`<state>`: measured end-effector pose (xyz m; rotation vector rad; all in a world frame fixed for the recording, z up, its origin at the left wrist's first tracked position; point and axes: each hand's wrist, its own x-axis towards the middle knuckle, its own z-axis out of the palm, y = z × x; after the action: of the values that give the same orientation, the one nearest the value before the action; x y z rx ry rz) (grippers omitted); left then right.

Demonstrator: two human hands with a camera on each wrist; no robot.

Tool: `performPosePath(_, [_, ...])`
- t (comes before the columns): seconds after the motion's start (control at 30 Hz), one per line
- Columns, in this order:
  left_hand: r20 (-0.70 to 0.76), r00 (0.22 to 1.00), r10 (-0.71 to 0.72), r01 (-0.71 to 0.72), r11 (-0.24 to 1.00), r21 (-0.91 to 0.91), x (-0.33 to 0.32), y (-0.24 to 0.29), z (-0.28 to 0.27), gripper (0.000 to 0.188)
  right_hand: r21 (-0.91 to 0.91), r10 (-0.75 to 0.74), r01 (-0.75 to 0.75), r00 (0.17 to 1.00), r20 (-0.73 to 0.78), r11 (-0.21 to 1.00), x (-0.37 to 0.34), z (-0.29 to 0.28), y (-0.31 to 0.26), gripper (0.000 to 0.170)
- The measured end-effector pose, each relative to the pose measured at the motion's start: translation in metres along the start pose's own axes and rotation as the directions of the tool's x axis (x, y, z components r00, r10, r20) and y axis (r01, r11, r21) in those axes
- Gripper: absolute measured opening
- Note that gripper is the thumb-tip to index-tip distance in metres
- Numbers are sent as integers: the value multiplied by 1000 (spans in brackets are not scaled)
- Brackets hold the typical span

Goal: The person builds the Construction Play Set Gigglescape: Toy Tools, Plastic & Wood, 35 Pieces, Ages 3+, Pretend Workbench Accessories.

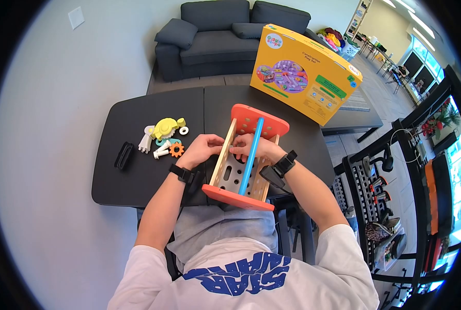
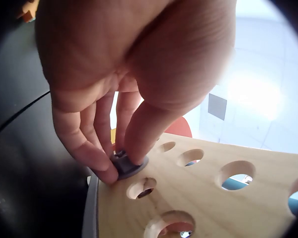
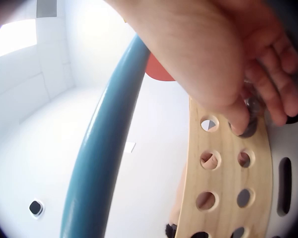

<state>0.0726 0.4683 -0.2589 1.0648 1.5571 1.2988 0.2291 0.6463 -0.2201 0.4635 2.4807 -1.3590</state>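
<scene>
Grey knob (image 2: 125, 166) near panel (image 2: 206, 191) edge: left grip (image 1: 202, 148) pinches it; right grip (image 1: 267, 149) pinches dark piece (image 3: 249, 128), blue bar (image 3: 101, 148) close.

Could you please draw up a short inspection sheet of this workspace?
Surface: black table, with a seam across its top.
Job's things: toy frame with red ends, a blue bar and a perforated wooden panel.
Clutter: yellow piece, white ring, orange gear and black item, loose on the table's left side.
Left hand: pinches a grey fitting at the panel's outer face.
Right hand: inside the frame, pinching a grey part at the panel's inner face.
Cables: a thin white cord at far right; nothing seen across the tabletop.
Surroundings: yellow Construction Play Set box beyond the frame, grey sofa behind.
</scene>
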Motion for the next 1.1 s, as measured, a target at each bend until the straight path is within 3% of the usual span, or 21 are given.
performPosePath(0.23, [-36,999,11,-9,999,51,-2,3,3,27,-87,-42,42,999,2,995,0,-4,-2,39])
performPosePath(0.3, [-116,993,22,6,971,238,-8,8,3,30,-242,-87,71,994,-59,968,-9,-7,-5,40])
performPosePath(0.33, [-121,992,26,4,971,240,-11,12,2,30,-246,-91,74,994,-58,966,-16,-9,-5,40])
performPosePath(0.4, [-185,975,121,-43,925,377,-23,22,0,34,-549,-250,74,935,-252,832,-38,-10,-4,37])
performPosePath(0.47, [-175,980,98,-35,942,335,-38,36,-8,39,-550,-162,16,963,-217,835,-57,-22,-12,38])
performPosePath(0.53, [-27,973,230,-213,932,292,-58,53,-14,41,-632,-463,209,845,-268,746,-68,-30,5,32])
performPosePath(0.57, [83,970,228,-243,919,311,-69,62,-19,50,-631,-462,212,847,-263,747,-78,-35,1,32])
performPosePath(0.6, [78,971,226,-239,920,310,-77,71,-20,50,-542,-460,234,824,-330,807,-89,-41,-3,27])
performPosePath(0.67, [316,864,392,-473,848,240,-91,82,-19,62,-447,-451,261,801,-395,855,-100,-46,-7,23])
performPosePath(0.73, [347,865,363,-466,838,285,-102,92,-10,66,-492,-522,214,536,-663,844,-107,-49,-6,15])
performPosePath(0.77, [379,865,330,-459,825,329,-106,94,-5,71,-589,-599,183,454,-660,787,-104,-53,1,20])
performPosePath(0.8, [381,863,333,-463,822,332,-107,92,-2,71,-591,-601,181,449,-661,786,-104,-54,4,20])
performPosePath(0.87, [279,905,322,-419,788,451,-106,87,2,73,-361,-448,266,500,-741,894,-102,-56,8,29])
performPosePath(0.9, [233,921,313,-387,802,455,-108,89,3,69,-206,-367,323,597,-713,924,-94,-60,27,38])
performPosePath(0.93, [234,919,319,-393,796,460,-110,89,1,69,-212,-374,328,589,-716,921,-93,-61,32,38])
performPosePath(1.0, [136,944,300,-328,813,480,-113,84,-5,65,51,-183,282,740,-647,958,-95,-58,43,39])
performPosePath(1.07, [76,936,344,-335,803,492,-115,82,-13,59,-14,-213,271,724,-656,963,-99,-61,46,43])
performPosePath(1.1, [-27,947,320,-264,825,499,-117,81,-18,59,37,-171,258,733,-658,965,-98,-66,55,46])
